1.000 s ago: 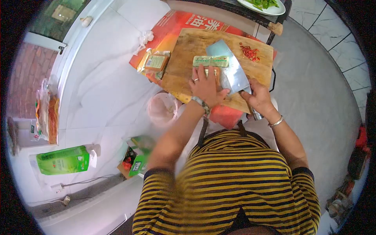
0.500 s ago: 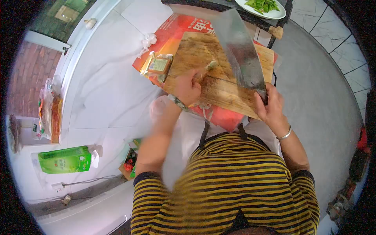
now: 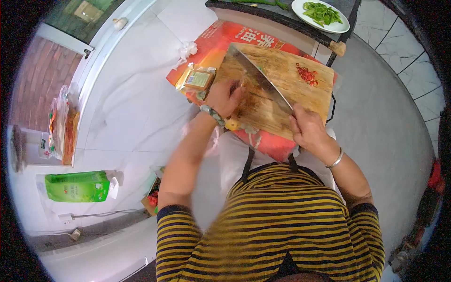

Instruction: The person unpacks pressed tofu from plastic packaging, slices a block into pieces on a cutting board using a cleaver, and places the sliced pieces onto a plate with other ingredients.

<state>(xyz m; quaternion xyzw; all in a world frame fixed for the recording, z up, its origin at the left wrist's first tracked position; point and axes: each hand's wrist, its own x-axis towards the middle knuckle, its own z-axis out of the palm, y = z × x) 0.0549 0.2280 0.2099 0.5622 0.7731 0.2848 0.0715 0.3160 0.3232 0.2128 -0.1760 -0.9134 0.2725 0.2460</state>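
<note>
My right hand (image 3: 309, 126) grips the handle of a cleaver (image 3: 265, 81). Its blade slants across the wooden cutting board (image 3: 282, 63), seen nearly edge-on, the tip toward the far left corner. On the board's left side rests my left hand (image 3: 224, 97), its fingers curled toward the blade; whatever lies in them is too blurred to make out. A small heap of chopped red chilli (image 3: 307, 75) lies at the board's right. Just left of the board is a packet with a pale label (image 3: 198, 79).
Under the board is a red printed carton or sheet (image 3: 235, 34). A white plate of cut green peppers (image 3: 324, 18) stands on the dark counter (image 3: 277, 16) beyond. A crumpled white bag (image 3: 189, 49) and a green pouch (image 3: 77, 186) are on the left.
The cleaver has turned from showing its broad face to nearly edge-on and come down over the board's middle, uncovering the red chilli. My left hand stays near the board's left side.
</note>
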